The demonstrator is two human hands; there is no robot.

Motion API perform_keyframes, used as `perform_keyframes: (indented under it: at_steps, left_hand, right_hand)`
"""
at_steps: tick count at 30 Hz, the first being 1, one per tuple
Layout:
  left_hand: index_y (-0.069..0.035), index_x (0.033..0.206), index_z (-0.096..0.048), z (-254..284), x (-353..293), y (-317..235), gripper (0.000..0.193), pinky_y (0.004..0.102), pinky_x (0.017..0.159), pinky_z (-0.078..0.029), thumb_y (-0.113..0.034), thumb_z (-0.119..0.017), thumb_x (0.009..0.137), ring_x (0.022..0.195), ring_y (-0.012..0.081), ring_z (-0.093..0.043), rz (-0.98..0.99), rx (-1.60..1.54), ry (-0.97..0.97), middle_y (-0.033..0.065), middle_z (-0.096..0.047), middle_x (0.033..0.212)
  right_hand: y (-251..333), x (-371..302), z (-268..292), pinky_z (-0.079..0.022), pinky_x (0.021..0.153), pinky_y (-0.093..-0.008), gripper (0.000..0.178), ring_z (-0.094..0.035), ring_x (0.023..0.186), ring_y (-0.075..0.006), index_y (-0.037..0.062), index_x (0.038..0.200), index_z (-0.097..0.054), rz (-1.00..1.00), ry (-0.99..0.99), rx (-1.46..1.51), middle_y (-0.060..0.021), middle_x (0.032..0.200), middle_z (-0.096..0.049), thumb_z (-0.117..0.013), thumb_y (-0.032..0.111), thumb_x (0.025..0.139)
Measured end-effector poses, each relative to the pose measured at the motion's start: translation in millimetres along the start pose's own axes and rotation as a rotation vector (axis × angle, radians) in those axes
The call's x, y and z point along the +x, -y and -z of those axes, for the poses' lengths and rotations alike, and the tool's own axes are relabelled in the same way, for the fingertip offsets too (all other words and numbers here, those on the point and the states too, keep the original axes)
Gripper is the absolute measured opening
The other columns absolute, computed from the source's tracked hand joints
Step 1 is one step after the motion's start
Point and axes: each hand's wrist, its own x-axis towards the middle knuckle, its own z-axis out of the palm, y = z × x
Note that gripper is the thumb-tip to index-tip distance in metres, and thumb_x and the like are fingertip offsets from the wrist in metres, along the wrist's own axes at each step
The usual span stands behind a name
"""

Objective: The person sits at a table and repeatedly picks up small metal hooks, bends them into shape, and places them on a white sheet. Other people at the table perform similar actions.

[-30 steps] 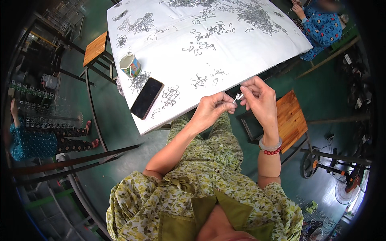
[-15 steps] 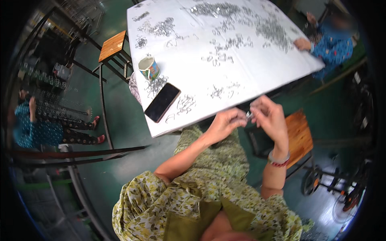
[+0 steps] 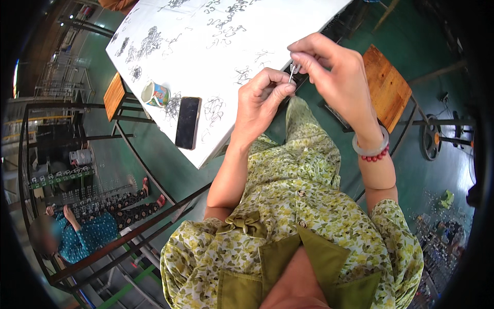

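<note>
Just past the table's near edge, my left hand (image 3: 261,102) pinches a small shiny metal piece (image 3: 292,73) between thumb and fingertips. My right hand (image 3: 337,72), fingers bent in a pinch, grips the upper end of the same piece. It looks like a thin bent wire, but its exact shape is too small to tell. A grey bangle (image 3: 364,149) and a red bead bracelet (image 3: 378,155) circle my right wrist. Loose S-shaped wire hooks (image 3: 213,109) are scattered on the white tabletop (image 3: 188,72) to the left of my left hand.
A dark phone (image 3: 188,123) and a colourful cup (image 3: 155,94) are on the table's left side. More hooks (image 3: 146,44) form piles farther back. Wooden stools stand at right (image 3: 386,87) and left (image 3: 113,96). A person in blue (image 3: 95,234) is beyond metal rails at left.
The view has turned, shifting the table up and left; the co-worker at its right side is out of sight. My hands appear larger and higher, still pinching the small metal piece.
</note>
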Motion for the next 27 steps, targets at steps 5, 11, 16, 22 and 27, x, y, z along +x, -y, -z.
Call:
perform_keyframes:
  at_steps: [5, 11, 16, 22, 27]
  left_hand:
    - [0.003, 0.087, -0.062, 5.5, 1.0, -23.6, 0.008, 0.023, 0.067, -0.05, -0.003, -0.066, 0.083, 0.075, 0.0095, -0.06, 0.104, 0.008, 0.071, 0.0052, -0.064, 0.082]
    - [-0.001, 0.084, -0.063, 3.2, -5.1, -15.4, 0.008, 0.0239, 0.063, -0.049, -0.003, -0.069, 0.079, 0.073, 0.0109, -0.061, -0.065, 0.18, -0.01, 0.0049, -0.064, 0.08]
    - [-0.002, 0.083, -0.063, -11.9, -3.2, -8.8, 0.007, 0.0254, 0.06, -0.047, -0.002, -0.068, 0.078, 0.068, 0.0149, -0.06, -0.288, 0.404, -0.146, 0.0067, -0.063, 0.078]
    - [0.0, 0.084, -0.061, -8.6, 0.0, -1.8, 0.007, 0.0265, 0.059, -0.047, -0.001, -0.066, 0.081, 0.064, 0.0151, -0.059, -0.288, 0.428, -0.254, 0.0086, -0.062, 0.075]
    - [0.003, 0.084, -0.059, -3.9, 5.2, -16.2, 0.009, 0.0232, 0.064, -0.048, -0.004, -0.059, 0.088, 0.068, 0.0094, -0.058, -0.019, 0.445, -0.215, 0.0072, -0.064, 0.073]
  right_hand:
    - [24.3, -2.7, 9.1, -0.048, 0.057, -0.024, 0.01, -0.064, 0.068, -0.0128, -0.0008, 0.092, -0.064, 0.157, 0.017, -0.204, -0.0093, 0.075, -0.065, -0.064, 0.003, 0.082]
    - [18.3, -3.5, 13.5, -0.049, 0.056, -0.0228, 0.006, -0.065, 0.064, -0.01, -0.0024, 0.086, -0.061, -0.137, 0.059, 0.079, -0.0073, 0.069, -0.065, -0.063, 0.0, 0.081]
    - [7.5, -3.1, 12.8, -0.046, 0.053, -0.0207, 0.007, -0.059, 0.057, -0.0071, -0.0002, 0.084, -0.063, -0.098, -0.01, -0.052, -0.0062, 0.067, -0.064, -0.067, 0.002, 0.078]
    - [0.8, 8.3, -1.0, -0.042, 0.049, -0.0185, 0.006, -0.055, 0.055, -0.0043, -0.0008, 0.083, -0.064, -0.16, -0.071, 0.125, -0.0022, 0.062, -0.061, -0.066, 0.003, 0.079]
    - [-25.9, 24.7, -8.1, -0.036, 0.043, -0.0161, 0.033, -0.049, 0.048, -0.0035, -0.0027, 0.112, -0.059, -0.397, 0.0, 0.509, -0.0003, 0.06, -0.057, -0.063, 0.001, 0.079]
